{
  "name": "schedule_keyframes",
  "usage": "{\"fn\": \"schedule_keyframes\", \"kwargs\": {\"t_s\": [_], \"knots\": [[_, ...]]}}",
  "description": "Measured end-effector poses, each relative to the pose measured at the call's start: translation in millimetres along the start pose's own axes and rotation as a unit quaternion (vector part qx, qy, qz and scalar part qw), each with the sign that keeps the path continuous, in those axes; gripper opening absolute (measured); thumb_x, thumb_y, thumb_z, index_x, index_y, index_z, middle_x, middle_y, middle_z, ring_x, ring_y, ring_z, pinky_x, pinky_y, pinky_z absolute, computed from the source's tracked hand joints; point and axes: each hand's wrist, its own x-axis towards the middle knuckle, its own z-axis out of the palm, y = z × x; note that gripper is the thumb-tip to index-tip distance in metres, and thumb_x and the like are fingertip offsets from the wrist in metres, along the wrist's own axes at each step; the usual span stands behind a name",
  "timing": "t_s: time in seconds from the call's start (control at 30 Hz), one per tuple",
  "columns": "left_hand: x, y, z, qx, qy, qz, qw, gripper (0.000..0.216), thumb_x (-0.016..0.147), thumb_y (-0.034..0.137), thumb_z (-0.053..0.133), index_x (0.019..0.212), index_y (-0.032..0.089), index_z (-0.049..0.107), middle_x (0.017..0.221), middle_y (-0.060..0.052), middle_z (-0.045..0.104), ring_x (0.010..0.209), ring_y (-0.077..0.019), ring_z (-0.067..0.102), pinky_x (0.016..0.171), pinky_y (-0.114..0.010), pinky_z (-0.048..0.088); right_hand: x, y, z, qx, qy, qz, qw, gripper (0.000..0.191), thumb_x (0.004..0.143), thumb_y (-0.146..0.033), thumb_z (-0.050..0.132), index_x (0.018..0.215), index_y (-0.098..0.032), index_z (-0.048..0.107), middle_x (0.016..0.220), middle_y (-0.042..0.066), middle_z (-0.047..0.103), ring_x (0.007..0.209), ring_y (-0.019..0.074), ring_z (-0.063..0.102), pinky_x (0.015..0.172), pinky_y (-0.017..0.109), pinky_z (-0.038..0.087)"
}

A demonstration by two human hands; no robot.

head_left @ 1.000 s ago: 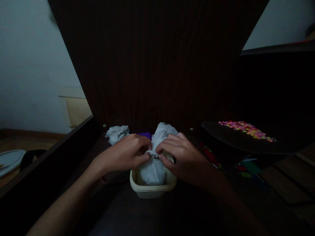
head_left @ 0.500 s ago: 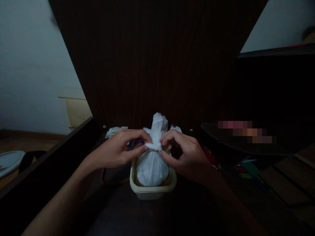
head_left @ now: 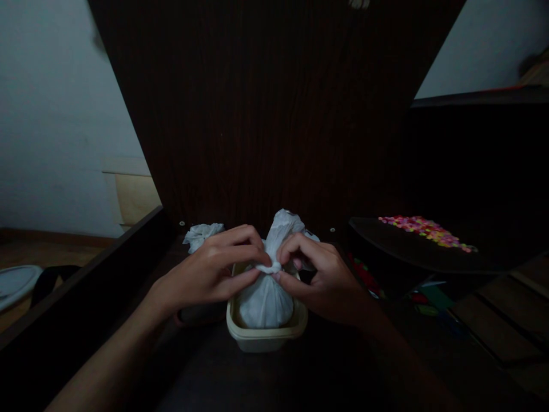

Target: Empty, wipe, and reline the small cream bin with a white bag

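A white plastic bag with a rounded, full bottom sits in a cream plastic container. Its neck is twisted into a knot, and the gathered top stands up above it, leaning right. From the left, my left hand pinches the knot between thumb and fingers. My right hand grips the other side of the knot with thumb and curled forefinger. What the bag holds is hidden by the plastic.
Behind my left hand lies another crumpled white bag. A dark wooden panel rises at the back, with a low dark board at left. Small colourful pieces lie on a dark shelf to the right.
The bag's upright top has tipped to the right and sunk a little. Both hands have moved slightly lower with the knot and keep their pinch on it.
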Motion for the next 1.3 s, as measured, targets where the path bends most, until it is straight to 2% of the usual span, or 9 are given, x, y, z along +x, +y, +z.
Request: {"fn": "schedule_keyframes", "kwargs": {"t_s": [0.17,0.3,0.47,0.7,0.87,1.1,1.2,1.3], "knots": [[1,0,0,-0.017,-0.027,-0.015,0.999,0.009,0.095,0.013,0.061,0.097,0.017,0.069,0.09,-0.003,0.066,0.081,-0.0139,0.063,0.072,-0.022,0.049,-1,0,-1,0.033,-0.033,0.016,0.999,0.019,0.083,-0.008,0.065,0.086,-0.022,0.052,0.079,-0.004,0.056,0.069,0.0119,0.048,0.064,0.026,0.039],[3,1,0,-0.019,-0.028,-0.013,0.999,0.007,0.094,0.016,0.06,0.093,0.017,0.066,0.083,-0.002,0.065,0.075,-0.0139,0.061,0.067,-0.023,0.046,-1,2,0,0.069,-0.043,0.029,0.996,0.018,0.085,-0.01,0.065,0.085,-0.023,0.052,0.08,-0.004,0.056,0.069,0.0121,0.048,0.065,0.027,0.039],[2,3,-1,-0.013,-0.031,-0.024,0.999,0.01,0.095,0.016,0.057,0.088,0.017,0.065,0.081,-0.002,0.067,0.074,-0.0141,0.061,0.068,-0.024,0.046,0,4,-2,0.106,-0.052,0.046,0.992,0.018,0.085,-0.011,0.066,0.084,-0.023,0.052,0.082,-0.004,0.058,0.069,0.0117,0.046,0.063,0.027,0.039],[3,-5,5,-0.01,0.068,-0.026,0.997,0.012,0.094,0.015,0.059,0.094,0.017,0.07,0.078,-0.001,0.072,0.065,-0.0114,0.063,0.061,-0.022,0.045,1,1,8,0.139,0.042,0.088,0.985,0.019,0.08,-0.016,0.073,0.091,-0.023,0.058,0.087,0.0,0.064,0.067,0.0126,0.052,0.06,0.028,0.043],[4,-6,7,-0.011,0.075,-0.06,0.995,0.009,0.086,0.013,0.059,0.089,0.017,0.067,0.075,0.001,0.071,0.063,-0.0104,0.063,0.06,-0.02,0.047,-1,-1,17,0.106,0.094,0.097,0.985,0.023,0.078,-0.016,0.075,0.092,-0.024,0.059,0.082,-0.001,0.064,0.062,0.0129,0.05,0.055,0.028,0.041],[4,-4,10,0.009,0.044,-0.06,0.997,0.005,0.085,0.018,0.059,0.08,0.018,0.06,0.065,0.005,0.055,0.055,-0.0085,0.05,0.054,-0.019,0.038,3,-3,16,0.194,0.04,0.132,0.971,0.019,0.08,-0.018,0.071,0.086,-0.024,0.054,0.078,-0.002,0.056,0.061,0.0115,0.046,0.053,0.026,0.04],[4,-5,12,-0.006,0.039,-0.076,0.996,0.005,0.085,0.019,0.059,0.08,0.018,0.06,0.064,0.006,0.054,0.053,-0.0075,0.048,0.052,-0.019,0.037,2,-3,15,0.182,0.027,0.131,0.974,0.018,0.082,-0.018,0.071,0.086,-0.024,0.054,0.076,-0.003,0.054,0.059,0.0111,0.044,0.05,0.025,0.038],[3,-8,13,-0.029,0.052,-0.098,0.993,0.005,0.084,0.016,0.06,0.08,0.018,0.058,0.067,0.005,0.058,0.055,-0.0073,0.051,0.053,-0.018,0.038,0,-2,13,0.167,0.033,0.121,0.978,0.02,0.082,-0.016,0.073,0.093,-0.024,0.058,0.083,-0.001,0.06,0.06,0.0112,0.049,0.049,0.025,0.039]]}}
